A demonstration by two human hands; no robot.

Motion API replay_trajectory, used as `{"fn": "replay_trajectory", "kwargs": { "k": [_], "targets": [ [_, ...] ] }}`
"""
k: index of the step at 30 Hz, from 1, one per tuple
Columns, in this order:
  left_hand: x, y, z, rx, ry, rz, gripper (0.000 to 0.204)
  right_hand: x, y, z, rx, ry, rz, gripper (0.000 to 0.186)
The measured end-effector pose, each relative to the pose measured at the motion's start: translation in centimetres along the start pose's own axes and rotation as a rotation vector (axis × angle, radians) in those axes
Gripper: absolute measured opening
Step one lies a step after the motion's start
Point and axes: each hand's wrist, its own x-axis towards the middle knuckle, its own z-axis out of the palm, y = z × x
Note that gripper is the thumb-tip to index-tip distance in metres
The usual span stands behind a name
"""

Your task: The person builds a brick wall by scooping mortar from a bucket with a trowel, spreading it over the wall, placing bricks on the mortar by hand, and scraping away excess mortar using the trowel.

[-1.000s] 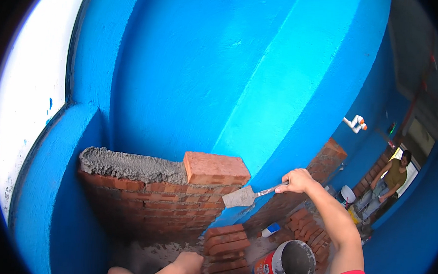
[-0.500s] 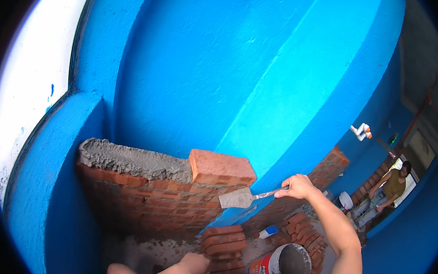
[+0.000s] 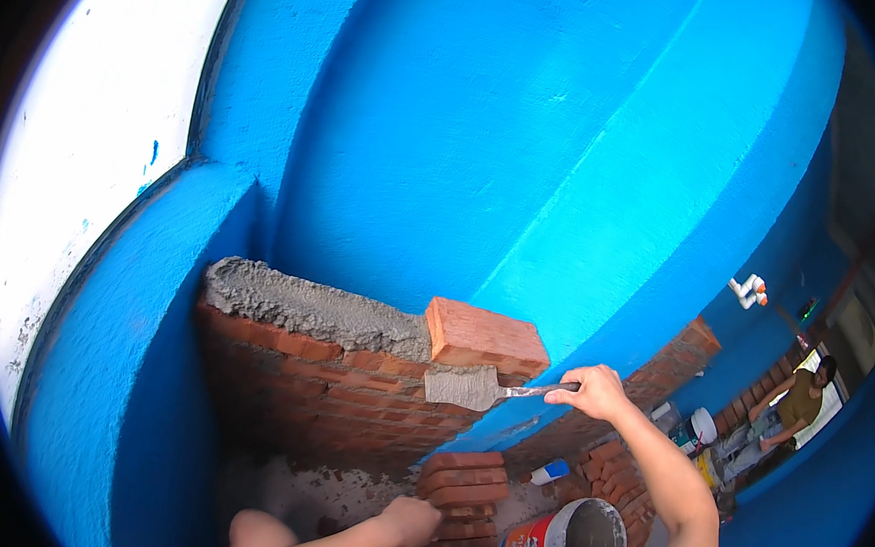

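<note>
My right hand (image 3: 596, 392) grips the handle of a trowel, whose mortar-smeared blade (image 3: 459, 385) lies at the brick wall's face (image 3: 329, 412) just below a single red brick (image 3: 487, 334) on its top. A thick bed of grey mortar (image 3: 310, 304) runs along the wall top left of that brick. Low in the head view, my left hand (image 3: 410, 521) is closed in a loose fist with nothing visible in it, beside a stack of red bricks (image 3: 460, 475). A bucket of grey mortar (image 3: 592, 539) stands below my right forearm.
Blue walls (image 3: 465, 145) enclose the work. At the right are loose bricks (image 3: 625, 476), a blue-and-white container (image 3: 550, 472), a white bucket (image 3: 702, 424) and white pipe fittings (image 3: 747, 290). Another person (image 3: 795, 406) in an olive top is farther back by a doorway.
The trowel blade has risen slightly, up under the top brick. My left hand has shifted right toward the brick stack. The whole view has swung a little, sliding the scene rightward.
</note>
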Motion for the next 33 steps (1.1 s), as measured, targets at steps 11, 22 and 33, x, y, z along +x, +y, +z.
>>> {"fn": "replay_trajectory", "kwargs": {
  "k": [11, 22, 33],
  "targets": [
    [-1.2, 0.1, -0.2, -0.009, 0.111, -0.004, 0.028, -5.5, -1.7, 1.1, 0.083, 0.135, 0.131, 0.055],
    [-1.9, 0.2, -0.6, -0.033, 0.046, 0.009, 0.037, -3.3, -7.1, 7.7, 1.119, -0.371, 0.151, 0.050],
    [-2.0, 0.3, -0.8, -0.006, 0.098, -0.023, 0.039, -12.1, -4.3, 6.1, 1.218, -0.328, 0.431, 0.046]
  ]
}}
